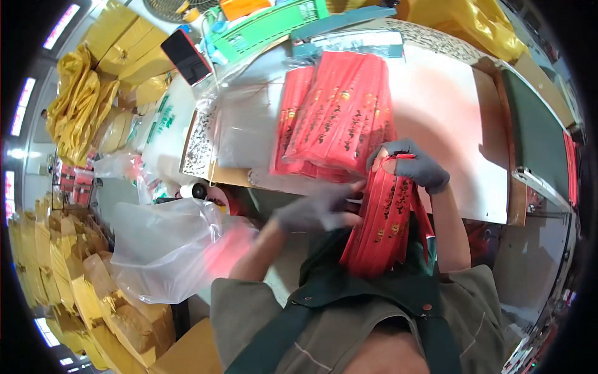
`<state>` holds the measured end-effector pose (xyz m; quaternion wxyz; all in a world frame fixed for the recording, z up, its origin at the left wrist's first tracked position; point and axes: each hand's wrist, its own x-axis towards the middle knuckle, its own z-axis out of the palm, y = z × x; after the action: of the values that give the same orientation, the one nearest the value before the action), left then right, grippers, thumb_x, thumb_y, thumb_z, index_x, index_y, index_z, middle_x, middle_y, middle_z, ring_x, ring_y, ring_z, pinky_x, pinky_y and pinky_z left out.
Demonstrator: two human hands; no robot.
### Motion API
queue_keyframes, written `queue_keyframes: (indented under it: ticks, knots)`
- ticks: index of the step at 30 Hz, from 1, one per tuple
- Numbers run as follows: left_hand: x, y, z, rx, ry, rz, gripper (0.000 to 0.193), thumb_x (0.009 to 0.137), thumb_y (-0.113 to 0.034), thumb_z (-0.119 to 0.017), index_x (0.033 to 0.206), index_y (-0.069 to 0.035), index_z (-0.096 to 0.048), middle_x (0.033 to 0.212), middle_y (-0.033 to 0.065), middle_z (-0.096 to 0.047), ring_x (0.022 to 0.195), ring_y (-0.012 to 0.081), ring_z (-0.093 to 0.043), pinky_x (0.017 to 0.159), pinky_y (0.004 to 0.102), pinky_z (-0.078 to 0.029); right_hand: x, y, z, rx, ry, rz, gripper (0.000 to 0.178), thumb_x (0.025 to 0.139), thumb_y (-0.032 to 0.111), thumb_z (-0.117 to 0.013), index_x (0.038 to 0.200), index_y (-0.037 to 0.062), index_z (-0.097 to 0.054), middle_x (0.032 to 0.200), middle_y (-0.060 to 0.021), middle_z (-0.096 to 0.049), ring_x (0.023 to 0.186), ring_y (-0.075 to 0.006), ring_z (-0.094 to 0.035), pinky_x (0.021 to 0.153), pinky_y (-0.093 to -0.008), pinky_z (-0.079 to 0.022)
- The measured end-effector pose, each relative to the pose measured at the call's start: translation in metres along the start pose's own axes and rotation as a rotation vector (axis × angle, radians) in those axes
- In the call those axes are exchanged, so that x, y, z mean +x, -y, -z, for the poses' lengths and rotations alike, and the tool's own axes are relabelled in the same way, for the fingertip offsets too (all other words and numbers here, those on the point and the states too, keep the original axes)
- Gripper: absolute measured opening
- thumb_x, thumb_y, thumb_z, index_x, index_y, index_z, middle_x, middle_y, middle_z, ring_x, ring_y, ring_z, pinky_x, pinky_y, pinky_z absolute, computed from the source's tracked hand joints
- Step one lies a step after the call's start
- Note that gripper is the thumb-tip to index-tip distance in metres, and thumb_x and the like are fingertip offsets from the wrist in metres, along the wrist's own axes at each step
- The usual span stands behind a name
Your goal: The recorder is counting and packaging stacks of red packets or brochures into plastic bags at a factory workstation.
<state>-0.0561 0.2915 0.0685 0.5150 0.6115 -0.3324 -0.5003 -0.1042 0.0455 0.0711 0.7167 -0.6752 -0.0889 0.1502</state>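
Note:
My right hand point(420, 168), in a grey fingerless glove, is closed round the top end of a bundle of long red printed sleeves point(386, 218). The bundle hangs down in front of my apron, with loose strips at its right side. Beside its left edge is my left hand point(321, 209), also gloved and smeared by motion, its fingers apart. Whether those fingertips touch the bundle I cannot tell. Just beyond, on the white tabletop point(442, 93), lie stacks of similar red sleeves point(339, 112) with black and gold print, in clear plastic.
A clear plastic bag point(165, 249) hangs at the table's left, near a blurred pink patch. Flat clear bags point(246, 124) lie left of the stacks. Farther back are a green crate point(268, 31) and a phone point(187, 56). Yellow-wrapped cartons point(118, 305) crowd the left side.

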Motion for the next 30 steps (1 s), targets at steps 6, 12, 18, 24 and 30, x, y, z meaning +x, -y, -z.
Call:
queue_keyframes:
  ticks: [6,12,18,24,30]
  knots:
    - [-0.065,0.071,0.195,0.654,-0.906,-0.086,0.025,0.069,-0.011,-0.072,0.092,-0.005,-0.063,0.082,0.0044,-0.063,0.076,0.0150,-0.059,0.070,0.0300,-0.047,0.006,-0.012,0.003,0.021,-0.134,0.003,0.033,0.074,0.031,-0.064,0.080,-0.0014,-0.064,0.083,-0.0104,-0.064,0.086,-0.0200,-0.058,0.083,-0.0313,-0.041]
    - [-0.057,0.111,0.229,0.892,-0.976,0.141,0.018,0.077,-0.017,-0.062,0.087,-0.001,-0.059,0.076,0.0113,-0.061,0.070,0.0195,-0.059,0.067,0.0316,-0.047,0.011,-0.015,0.005,-0.010,-0.141,-0.032,0.036,0.075,0.033,-0.066,0.083,-0.0016,-0.065,0.085,-0.0106,-0.065,0.085,-0.0190,-0.058,0.083,-0.0311,-0.041]
    - [-0.054,0.081,0.230,0.833,-1.020,0.038,0.020,0.079,-0.022,-0.064,0.087,-0.004,-0.063,0.076,0.0107,-0.064,0.069,0.0227,-0.062,0.065,0.0337,-0.048,0.004,-0.022,0.009,0.016,-0.154,0.010,0.032,0.077,0.029,-0.065,0.086,-0.0009,-0.066,0.086,-0.0094,-0.066,0.085,-0.0181,-0.059,0.084,-0.0312,-0.042]
    - [-0.029,0.098,0.234,0.916,-1.037,0.278,0.026,0.074,-0.024,-0.065,0.089,-0.002,-0.063,0.077,0.0096,-0.064,0.074,0.0183,-0.061,0.070,0.0306,-0.047,0.000,-0.020,0.007,-0.021,-0.154,0.019,0.033,0.077,0.031,-0.065,0.087,-0.0005,-0.067,0.087,-0.0091,-0.066,0.086,-0.0176,-0.058,0.084,-0.0307,-0.042]
    - [-0.047,0.093,0.264,0.737,-1.088,-0.028,0.024,0.087,-0.030,-0.057,0.083,-0.007,-0.062,0.069,0.0079,-0.058,0.064,0.0177,-0.058,0.062,0.0323,-0.046,0.000,-0.029,0.007,0.028,-0.136,0.053,0.025,0.080,0.020,-0.063,0.094,-0.0005,-0.066,0.088,-0.0074,-0.066,0.089,-0.0142,-0.058,0.084,-0.0280,-0.042]
